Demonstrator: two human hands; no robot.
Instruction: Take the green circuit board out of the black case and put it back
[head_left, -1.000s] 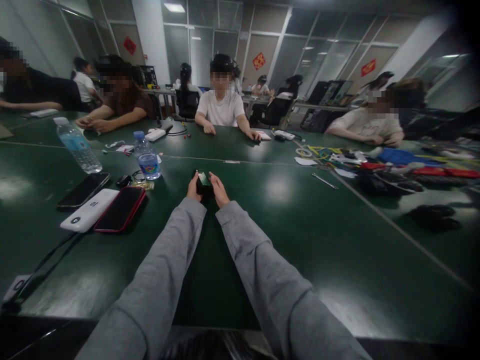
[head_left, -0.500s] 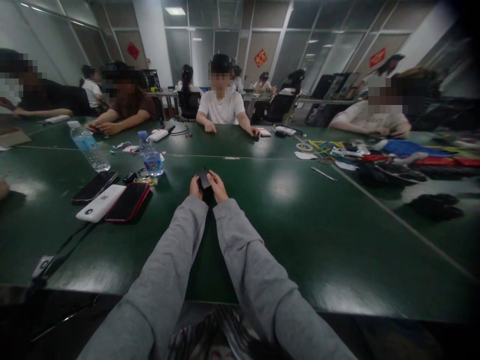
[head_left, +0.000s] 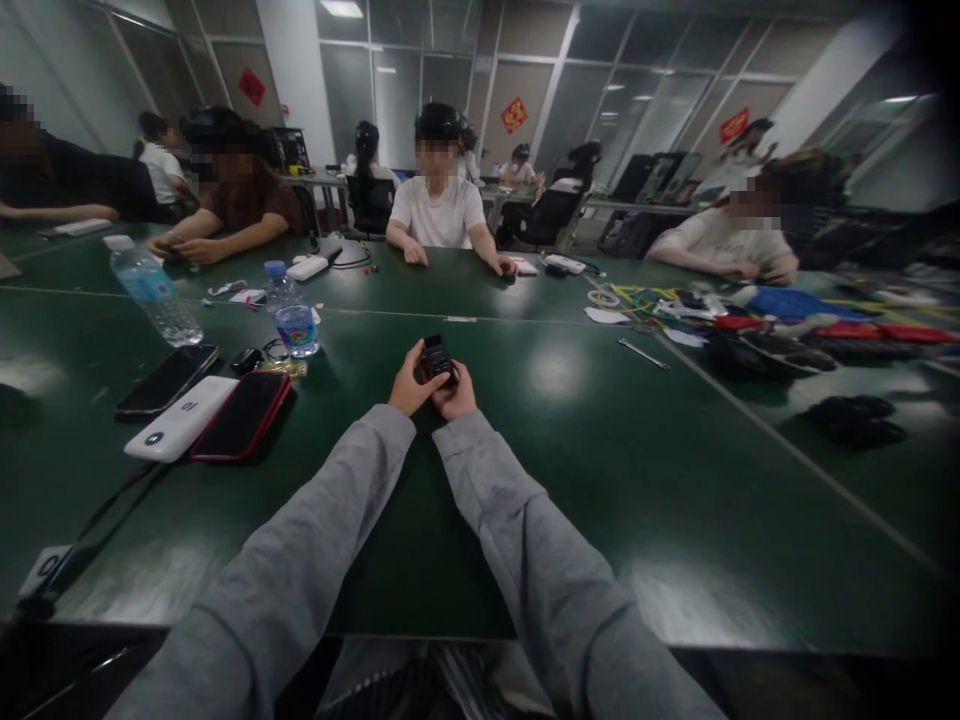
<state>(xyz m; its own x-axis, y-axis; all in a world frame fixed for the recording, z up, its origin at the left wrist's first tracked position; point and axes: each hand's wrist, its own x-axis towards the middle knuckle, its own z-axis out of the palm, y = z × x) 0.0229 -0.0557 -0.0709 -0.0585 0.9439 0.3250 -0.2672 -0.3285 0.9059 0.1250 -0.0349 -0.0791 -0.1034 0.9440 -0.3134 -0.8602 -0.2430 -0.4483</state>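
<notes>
The left hand [head_left: 409, 382] and right hand [head_left: 457, 392] both curl around a small black device [head_left: 436, 358], gripping it between them above the green table [head_left: 600, 480], fingers partly hidden, beyond the red-edged phone [head_left: 241, 416] and to its right.

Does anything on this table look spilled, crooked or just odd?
No spill shows. The cable jumble on the right of the table looks untidy, strands overlapping. The leftmost bottle appears to lean, perhaps from lens distortion. The held black device is too small to check for damage.
</notes>
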